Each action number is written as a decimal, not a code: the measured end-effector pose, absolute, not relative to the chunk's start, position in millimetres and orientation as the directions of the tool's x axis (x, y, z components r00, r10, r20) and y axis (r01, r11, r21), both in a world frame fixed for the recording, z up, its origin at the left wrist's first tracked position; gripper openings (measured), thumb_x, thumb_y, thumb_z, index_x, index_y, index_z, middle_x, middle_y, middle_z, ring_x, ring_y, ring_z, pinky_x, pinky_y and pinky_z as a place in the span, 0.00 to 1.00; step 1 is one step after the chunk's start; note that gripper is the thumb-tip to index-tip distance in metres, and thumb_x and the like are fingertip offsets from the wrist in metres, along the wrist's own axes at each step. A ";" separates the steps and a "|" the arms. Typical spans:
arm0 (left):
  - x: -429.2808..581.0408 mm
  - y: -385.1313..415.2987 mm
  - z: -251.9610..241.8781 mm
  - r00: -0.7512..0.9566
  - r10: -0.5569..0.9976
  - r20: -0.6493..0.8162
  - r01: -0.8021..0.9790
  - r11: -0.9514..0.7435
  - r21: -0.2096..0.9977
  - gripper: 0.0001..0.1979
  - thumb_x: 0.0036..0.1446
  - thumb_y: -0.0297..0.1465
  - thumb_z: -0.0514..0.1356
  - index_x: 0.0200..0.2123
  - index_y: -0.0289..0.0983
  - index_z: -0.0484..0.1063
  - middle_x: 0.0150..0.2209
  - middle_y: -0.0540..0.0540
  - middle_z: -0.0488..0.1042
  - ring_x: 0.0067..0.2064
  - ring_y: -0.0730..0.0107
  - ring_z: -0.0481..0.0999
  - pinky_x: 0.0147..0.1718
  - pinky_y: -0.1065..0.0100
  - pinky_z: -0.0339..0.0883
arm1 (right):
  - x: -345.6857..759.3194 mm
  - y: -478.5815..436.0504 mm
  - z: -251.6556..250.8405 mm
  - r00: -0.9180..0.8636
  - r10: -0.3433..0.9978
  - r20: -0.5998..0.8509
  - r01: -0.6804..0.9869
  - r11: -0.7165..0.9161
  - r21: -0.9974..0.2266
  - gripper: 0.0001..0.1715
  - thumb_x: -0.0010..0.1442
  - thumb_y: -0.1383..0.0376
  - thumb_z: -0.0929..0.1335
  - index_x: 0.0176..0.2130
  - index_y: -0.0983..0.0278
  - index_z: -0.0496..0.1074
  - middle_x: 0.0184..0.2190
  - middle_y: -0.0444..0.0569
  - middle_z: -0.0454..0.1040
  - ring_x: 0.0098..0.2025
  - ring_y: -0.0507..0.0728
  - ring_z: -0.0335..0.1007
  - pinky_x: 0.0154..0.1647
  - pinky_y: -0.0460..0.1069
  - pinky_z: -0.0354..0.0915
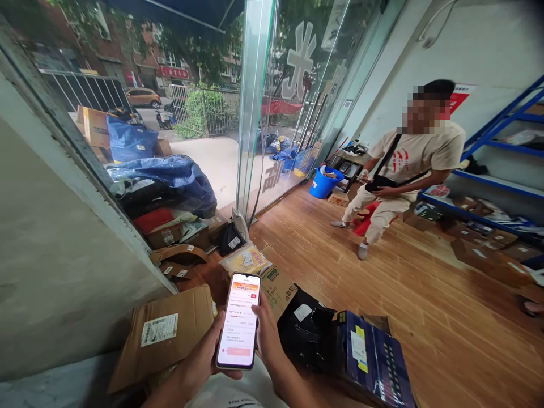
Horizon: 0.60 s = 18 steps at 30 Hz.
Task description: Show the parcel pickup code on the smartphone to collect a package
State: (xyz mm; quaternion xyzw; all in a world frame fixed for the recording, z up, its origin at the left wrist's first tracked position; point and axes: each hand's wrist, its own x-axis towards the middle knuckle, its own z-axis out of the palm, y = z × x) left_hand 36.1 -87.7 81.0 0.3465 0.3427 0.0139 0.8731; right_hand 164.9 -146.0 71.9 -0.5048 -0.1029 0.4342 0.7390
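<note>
A smartphone [238, 323] with a lit white and orange screen is held upright low in the middle of the head view. My left hand [212, 345] wraps the phone's left edge, with fingers showing beneath its lower end. My right hand [267, 326] grips the right edge, its thumb over the screen's upper right part. The other right fingers are hidden behind the phone. Close by on the left lies a cardboard box [178, 317] with a white label. Just beyond the phone is a yellow plastic-wrapped parcel [242, 259].
Right of my hands are a black-wrapped parcel [304, 323] and a dark blue box [374, 357]. A person [408, 153] sits on a red stool [362, 224], near a blue bucket [325, 182]. Blue shelves [488, 181] line the right wall. A glass door [255, 113] stands ahead.
</note>
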 end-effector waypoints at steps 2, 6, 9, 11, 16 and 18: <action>35.1 -87.1 79.0 0.771 0.260 -0.581 0.199 0.768 0.609 0.40 0.54 0.58 0.50 0.60 0.37 0.63 0.51 0.36 0.74 0.47 0.51 0.75 0.33 0.62 0.71 | 165.1 -145.8 68.0 0.597 0.748 -0.289 -0.541 0.109 -0.834 0.27 0.43 0.59 0.67 0.46 0.61 0.73 0.38 0.46 0.81 0.42 0.63 0.73 0.42 0.54 0.65; 33.9 -86.6 70.7 0.771 0.275 -0.574 0.159 0.790 0.592 0.39 0.54 0.57 0.52 0.60 0.37 0.63 0.50 0.36 0.75 0.47 0.51 0.75 0.30 0.63 0.72 | 166.1 -146.4 58.5 0.595 0.753 -0.280 -0.535 0.112 -0.837 0.27 0.44 0.60 0.67 0.46 0.60 0.72 0.40 0.45 0.80 0.43 0.63 0.73 0.44 0.54 0.64; 34.7 -86.4 65.6 0.795 0.269 -0.543 0.125 0.804 0.582 0.37 0.55 0.55 0.53 0.60 0.36 0.63 0.48 0.35 0.76 0.44 0.53 0.76 0.28 0.65 0.71 | 167.1 -148.6 51.7 0.608 0.744 -0.277 -0.523 0.112 -0.845 0.25 0.45 0.60 0.68 0.45 0.60 0.73 0.44 0.45 0.79 0.49 0.64 0.70 0.51 0.55 0.61; 36.2 -86.3 65.9 0.796 0.281 -0.536 0.118 0.797 0.592 0.37 0.55 0.55 0.53 0.61 0.38 0.62 0.49 0.36 0.76 0.43 0.53 0.77 0.25 0.67 0.71 | 167.5 -150.0 49.0 0.606 0.745 -0.279 -0.520 0.106 -0.847 0.24 0.46 0.59 0.68 0.45 0.60 0.73 0.46 0.45 0.78 0.53 0.65 0.68 0.53 0.56 0.59; 38.6 -86.6 76.5 0.809 0.262 -0.526 0.114 0.808 0.578 0.39 0.54 0.56 0.53 0.61 0.37 0.62 0.51 0.35 0.74 0.46 0.51 0.77 0.24 0.70 0.70 | 167.5 -149.6 54.9 0.585 0.775 -0.241 -0.500 0.110 -0.859 0.26 0.47 0.57 0.67 0.46 0.60 0.72 0.45 0.47 0.78 0.53 0.66 0.67 0.53 0.57 0.59; 38.1 -86.4 78.6 0.795 0.281 -0.538 0.114 0.801 0.588 0.39 0.55 0.56 0.53 0.62 0.38 0.60 0.51 0.35 0.74 0.47 0.50 0.76 0.24 0.69 0.70 | 168.5 -148.0 61.0 0.576 0.790 -0.210 -0.478 0.117 -0.870 0.26 0.47 0.56 0.66 0.46 0.61 0.73 0.44 0.48 0.79 0.51 0.66 0.68 0.52 0.56 0.60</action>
